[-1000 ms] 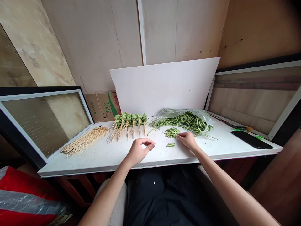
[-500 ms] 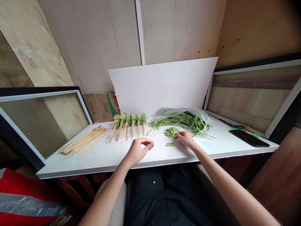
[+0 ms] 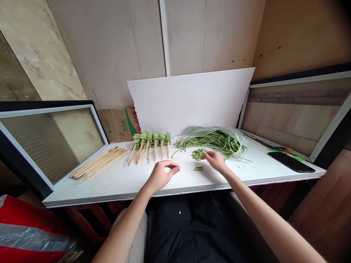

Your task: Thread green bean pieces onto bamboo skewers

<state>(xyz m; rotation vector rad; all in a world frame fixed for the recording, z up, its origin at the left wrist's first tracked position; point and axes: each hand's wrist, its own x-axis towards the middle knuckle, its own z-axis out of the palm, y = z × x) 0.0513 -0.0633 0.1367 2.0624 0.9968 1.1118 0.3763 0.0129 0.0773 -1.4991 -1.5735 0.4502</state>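
Observation:
My left hand [image 3: 161, 175] hovers above the front of the white table, thumb and fingertips drawn together in a pinch. What it holds, if anything, is too small to make out. My right hand [image 3: 214, 160] is at the right edge of a small pile of cut green bean pieces [image 3: 197, 154], its fingertips pinched together; what is between them cannot be made out. Just below the pile lies a short row of cut bean pieces [image 3: 198, 168]. Behind my left hand, several bundles of skewered beans [image 3: 152, 138] lie with their bare stick ends toward me.
Bare bamboo skewers [image 3: 98, 164] are heaped at the left of the table [image 3: 117, 190]. A clear plastic bag of long green beans [image 3: 216, 140] lies at the back right. Farther right are a black phone [image 3: 291, 162] and scissors [image 3: 274, 147]. A white board [image 3: 189, 100] stands behind.
My right hand has shifted very slightly left and up beside the pile of cut beans. My left hand has stayed almost still.

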